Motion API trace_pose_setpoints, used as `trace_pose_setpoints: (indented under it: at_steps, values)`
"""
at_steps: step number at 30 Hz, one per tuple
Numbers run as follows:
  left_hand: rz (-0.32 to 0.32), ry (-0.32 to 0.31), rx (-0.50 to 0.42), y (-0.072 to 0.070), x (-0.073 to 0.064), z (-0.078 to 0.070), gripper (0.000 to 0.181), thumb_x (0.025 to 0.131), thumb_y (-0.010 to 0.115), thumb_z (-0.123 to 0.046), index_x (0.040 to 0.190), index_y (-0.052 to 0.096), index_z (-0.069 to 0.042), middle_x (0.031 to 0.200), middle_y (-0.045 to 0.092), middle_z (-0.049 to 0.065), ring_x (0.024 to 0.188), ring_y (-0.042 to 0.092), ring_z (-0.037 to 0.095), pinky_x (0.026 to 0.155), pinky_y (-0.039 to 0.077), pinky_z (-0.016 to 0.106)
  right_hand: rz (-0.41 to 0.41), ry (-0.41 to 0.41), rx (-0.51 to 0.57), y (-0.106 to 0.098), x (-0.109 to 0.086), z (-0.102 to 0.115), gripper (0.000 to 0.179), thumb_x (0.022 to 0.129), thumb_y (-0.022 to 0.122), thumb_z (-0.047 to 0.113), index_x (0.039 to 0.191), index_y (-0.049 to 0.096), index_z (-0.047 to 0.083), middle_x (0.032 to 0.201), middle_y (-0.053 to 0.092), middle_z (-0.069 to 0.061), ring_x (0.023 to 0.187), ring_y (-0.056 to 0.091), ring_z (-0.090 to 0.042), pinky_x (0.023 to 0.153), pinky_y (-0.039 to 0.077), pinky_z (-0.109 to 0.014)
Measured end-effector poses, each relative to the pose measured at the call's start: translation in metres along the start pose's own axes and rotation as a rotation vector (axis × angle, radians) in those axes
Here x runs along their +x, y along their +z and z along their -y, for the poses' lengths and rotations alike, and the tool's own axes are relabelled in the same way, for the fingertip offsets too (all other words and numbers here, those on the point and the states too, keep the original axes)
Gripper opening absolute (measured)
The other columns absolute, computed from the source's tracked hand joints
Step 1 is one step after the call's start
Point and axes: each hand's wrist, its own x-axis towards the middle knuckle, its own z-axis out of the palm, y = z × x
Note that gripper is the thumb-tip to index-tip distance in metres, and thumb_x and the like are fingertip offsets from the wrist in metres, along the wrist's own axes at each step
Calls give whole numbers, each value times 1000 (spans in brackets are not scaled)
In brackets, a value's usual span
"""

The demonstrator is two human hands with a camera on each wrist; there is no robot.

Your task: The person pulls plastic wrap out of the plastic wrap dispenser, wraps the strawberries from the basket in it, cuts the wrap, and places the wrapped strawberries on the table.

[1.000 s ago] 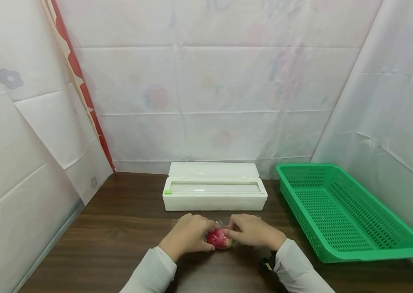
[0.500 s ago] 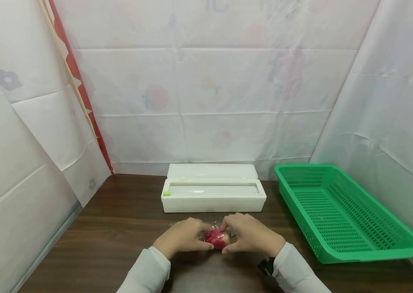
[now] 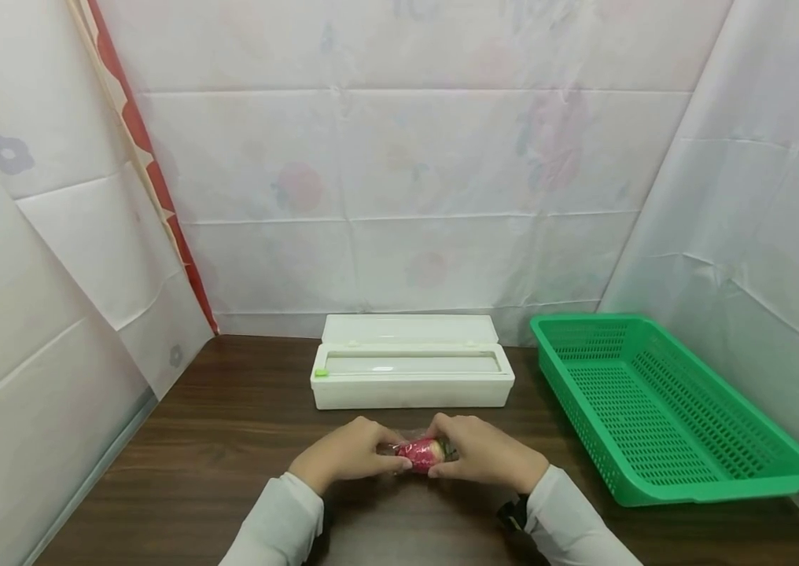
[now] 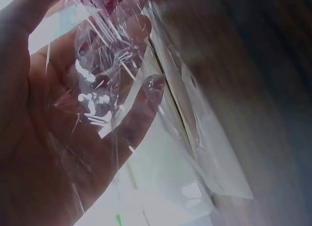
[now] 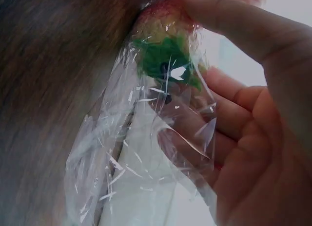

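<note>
A red strawberry (image 3: pixel 419 453) with a pale yellowish shoulder lies between my hands, wrapped in clear plastic film (image 5: pixel 112 172). Its green leaf cap (image 5: pixel 165 60) points toward my right hand (image 3: pixel 487 454), whose thumb and index finger pinch the fruit near the leafy end. My left hand (image 3: pixel 346 454) grips the red end between thumb and forefinger. In the left wrist view, crinkled film (image 4: pixel 97 75) trails from that end across the fingers and palm. Loose film hangs past the leaves on the right side too.
Behind the hands stands a long white cling film dispenser (image 3: pixel 412 395) with its lid (image 3: pixel 410 328) raised and a small green slider (image 3: pixel 321 373) at the left. A green perforated basket (image 3: pixel 721 495) sits at the right. Printed white sheets (image 3: pixel 385 157) enclose the brown wooden table (image 3: pixel 180 472).
My right thumb has shifted from the top of the strawberry to its near side, showing more of the pale, leafy end. My left hand has moved slightly left.
</note>
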Motion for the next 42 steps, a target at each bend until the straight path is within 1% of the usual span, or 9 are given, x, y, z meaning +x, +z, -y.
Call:
trace_pose_setpoints:
  at_steps: [4, 7, 12, 18, 23, 30, 36, 38, 42]
  values:
    - [4, -8, -26, 1, -1, 2, 25, 93, 71, -41, 100, 78, -17, 67, 61, -16, 58, 49, -2, 58, 47, 21, 25, -4, 72, 0, -1, -2, 33, 88, 79, 31, 108, 55, 20, 96, 65, 12, 77, 57, -2, 67, 50, -23]
    - [-1, -13, -26, -1, -2, 2, 27, 94, 71, -40, 101, 79, -16, 69, 62, -16, 58, 49, -2, 57, 48, 22, 38, -11, 102, 1, 0, -3, 29, 91, 76, 32, 108, 55, 21, 92, 64, 13, 74, 56, -1, 64, 49, -22]
    - [-14, -11, 1, -4, -2, 3, 26, 94, 71, -35, 105, 80, -13, 78, 67, -17, 62, 51, -3, 63, 50, 21, 31, -27, 101, 3, 2, -4, 24, 94, 72, 34, 106, 56, 21, 92, 65, 14, 74, 56, 0, 66, 49, -21]
    - [-12, -23, -20, -5, -2, 5, 21, 95, 72, -31, 98, 81, -12, 70, 65, -16, 59, 52, -3, 60, 50, 21, 26, -16, 88, 4, 2, -6, 21, 97, 68, 33, 110, 60, 19, 95, 66, 12, 79, 58, -3, 71, 50, -24]
    - [-24, -11, 1, -5, -3, 6, 21, 94, 72, -31, 99, 81, -12, 77, 67, -15, 63, 51, -2, 63, 50, 22, -19, 4, -27, 1, 2, -6, 29, 96, 68, 40, 113, 70, 17, 101, 69, 12, 88, 60, -5, 75, 51, -29]
    - [-32, -21, -3, -9, -4, 7, 17, 95, 71, -30, 91, 79, -16, 75, 65, -15, 63, 52, -1, 62, 50, 24, -53, -35, -173, -4, 5, -1, 30, 101, 61, 38, 116, 76, 16, 93, 72, 13, 63, 48, -1, 54, 39, -22]
    - [-109, -23, 135, -10, -5, 10, 25, 87, 79, -28, 107, 76, -12, 99, 70, -6, 88, 62, 9, 81, 54, 34, -44, -34, -149, -2, 5, -2, 31, 102, 59, 35, 118, 75, 14, 102, 73, 7, 68, 52, 0, 61, 46, -22]
    - [-158, -2, 208, -10, -6, 8, 29, 85, 81, -26, 111, 74, -13, 104, 69, -4, 98, 63, 14, 87, 52, 39, -43, -28, -146, -1, 4, -2, 31, 103, 58, 35, 119, 74, 13, 105, 73, 7, 75, 58, -2, 68, 50, -26]
    - [-240, 79, 309, -5, -2, -1, 30, 83, 83, -30, 110, 74, -18, 108, 69, -6, 104, 63, 14, 91, 51, 40, -44, -20, -160, 1, 3, -3, 33, 105, 54, 35, 120, 74, 14, 109, 72, 6, 95, 64, -9, 82, 53, -36]
